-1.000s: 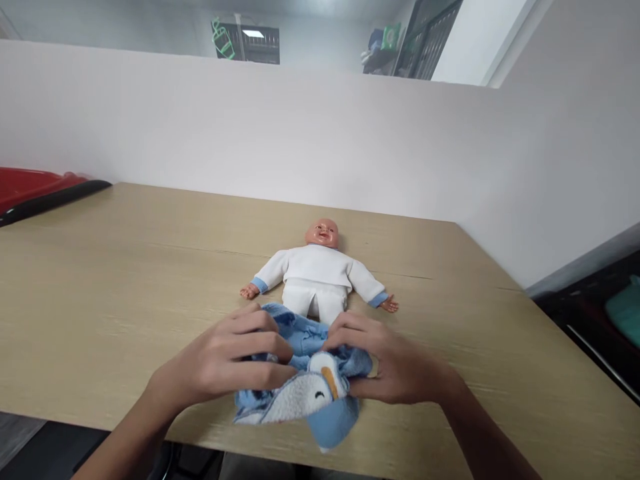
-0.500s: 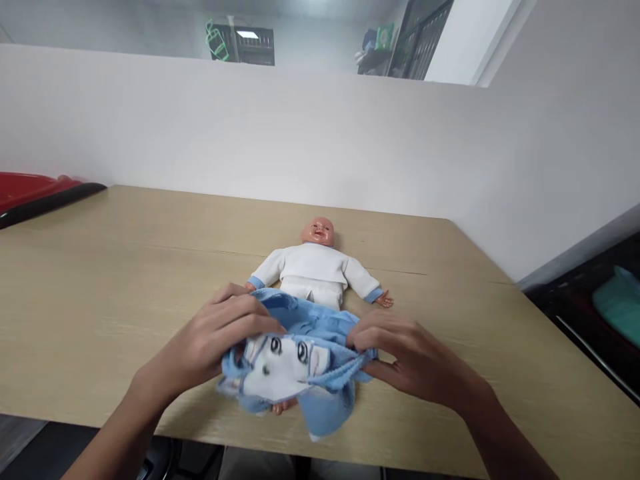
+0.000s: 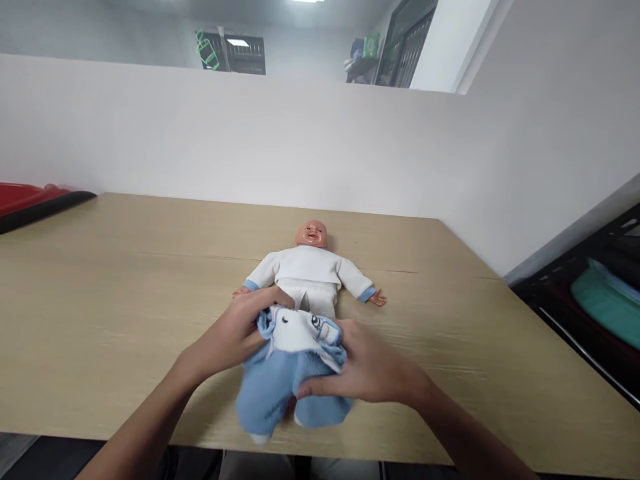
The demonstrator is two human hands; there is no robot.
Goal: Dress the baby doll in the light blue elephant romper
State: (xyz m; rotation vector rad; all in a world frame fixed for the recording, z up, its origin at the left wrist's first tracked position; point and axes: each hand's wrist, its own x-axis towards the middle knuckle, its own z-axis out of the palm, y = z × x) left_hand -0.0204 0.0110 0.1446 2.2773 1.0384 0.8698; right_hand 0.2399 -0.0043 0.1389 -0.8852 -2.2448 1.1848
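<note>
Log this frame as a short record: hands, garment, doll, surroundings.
left hand: gripping blue garment near its upper edge
right hand: gripping its other side, thumb across the front
garment detail: white patch with eyes, two legs toward near table edge
doll: on its back, arms spread, white top
hidden: doll's lower legs, mostly
surface: wood-toned table
far left: red object, cut off by frame

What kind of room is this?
Likely an indoor workroom, exact use unclear: a baby doll lies on a wood-topped table by a white wall, with what looks like a black rack off to the right.
</note>
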